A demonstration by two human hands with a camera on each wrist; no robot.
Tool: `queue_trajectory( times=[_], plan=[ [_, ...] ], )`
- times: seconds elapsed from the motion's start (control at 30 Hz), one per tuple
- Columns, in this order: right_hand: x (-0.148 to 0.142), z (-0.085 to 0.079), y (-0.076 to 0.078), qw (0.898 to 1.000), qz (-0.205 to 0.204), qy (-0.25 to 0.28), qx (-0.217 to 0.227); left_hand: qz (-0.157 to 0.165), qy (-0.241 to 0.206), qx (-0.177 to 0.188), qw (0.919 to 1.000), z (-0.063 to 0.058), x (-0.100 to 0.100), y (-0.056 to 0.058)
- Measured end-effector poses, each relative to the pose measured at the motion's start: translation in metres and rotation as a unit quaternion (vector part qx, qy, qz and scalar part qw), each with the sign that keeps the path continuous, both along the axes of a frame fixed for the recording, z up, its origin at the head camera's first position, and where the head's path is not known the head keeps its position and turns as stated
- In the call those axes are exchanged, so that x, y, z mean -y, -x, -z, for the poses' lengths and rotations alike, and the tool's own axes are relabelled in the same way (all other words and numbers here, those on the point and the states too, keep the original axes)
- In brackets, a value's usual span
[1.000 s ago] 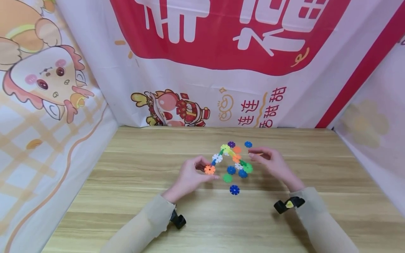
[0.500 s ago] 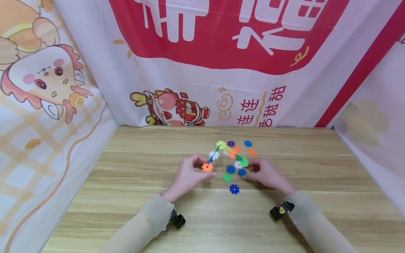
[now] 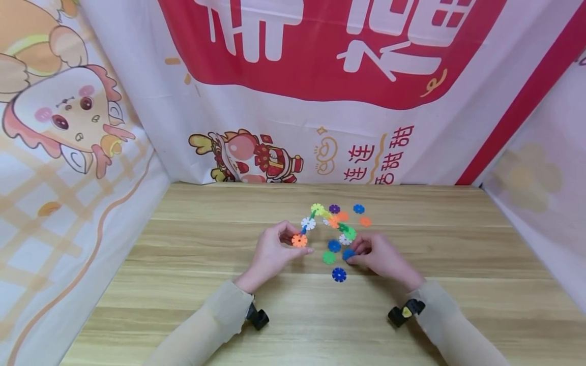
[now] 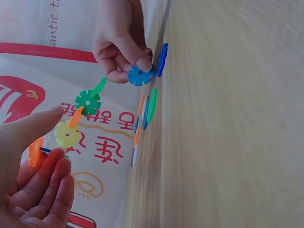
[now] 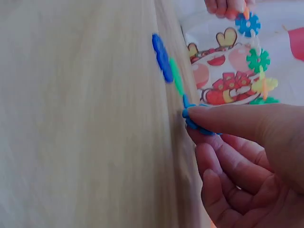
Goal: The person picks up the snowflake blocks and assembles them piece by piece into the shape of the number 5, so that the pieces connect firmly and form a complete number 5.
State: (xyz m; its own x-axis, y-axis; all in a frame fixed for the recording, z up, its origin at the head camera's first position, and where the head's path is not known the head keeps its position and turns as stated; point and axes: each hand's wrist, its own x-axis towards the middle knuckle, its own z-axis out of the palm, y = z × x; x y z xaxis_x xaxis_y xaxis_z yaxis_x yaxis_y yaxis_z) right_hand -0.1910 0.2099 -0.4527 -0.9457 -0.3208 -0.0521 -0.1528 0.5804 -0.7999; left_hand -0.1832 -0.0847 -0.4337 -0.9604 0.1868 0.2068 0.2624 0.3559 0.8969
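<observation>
My left hand holds a chain of interlocking plastic snowflake discs by its orange end disc. The chain rises through a white disc to a yellow disc. From there it slopes down right to a green disc, near the right fingers. In the left wrist view its yellow disc and green disc hang clear of the table. My right hand pinches a blue snowflake disc between thumb and index finger, low over the table.
Loose discs lie on the wooden table: dark blue in front, green and blue between the hands. Purple, blue and orange ones lie farther back. A printed cloth hangs behind.
My right hand has let go of an orange disc at the back right, moved down and left, and taken hold of a blue disc. The chain has shifted slightly left with my left hand.
</observation>
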Motion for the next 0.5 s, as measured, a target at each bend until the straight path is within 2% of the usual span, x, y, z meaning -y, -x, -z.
queue_trajectory(
  times=[0.2, 0.37, 0.5],
  plan=[
    [0.012, -0.018, -0.012, 0.998, -0.011, 0.033, -0.045, -0.001, 0.0, 0.012, 0.9999, -0.002, -0.001, 0.0],
    [0.029, -0.037, -0.019, 0.993, -0.01, 0.07, -0.094, 0.007, 0.007, 0.011, 0.9999, -0.003, -0.002, -0.001],
    [0.041, -0.038, -0.02, 0.99, -0.019, 0.087, -0.111, 0.015, 0.009, -0.002, 0.9998, -0.002, -0.003, -0.001]
  ],
)
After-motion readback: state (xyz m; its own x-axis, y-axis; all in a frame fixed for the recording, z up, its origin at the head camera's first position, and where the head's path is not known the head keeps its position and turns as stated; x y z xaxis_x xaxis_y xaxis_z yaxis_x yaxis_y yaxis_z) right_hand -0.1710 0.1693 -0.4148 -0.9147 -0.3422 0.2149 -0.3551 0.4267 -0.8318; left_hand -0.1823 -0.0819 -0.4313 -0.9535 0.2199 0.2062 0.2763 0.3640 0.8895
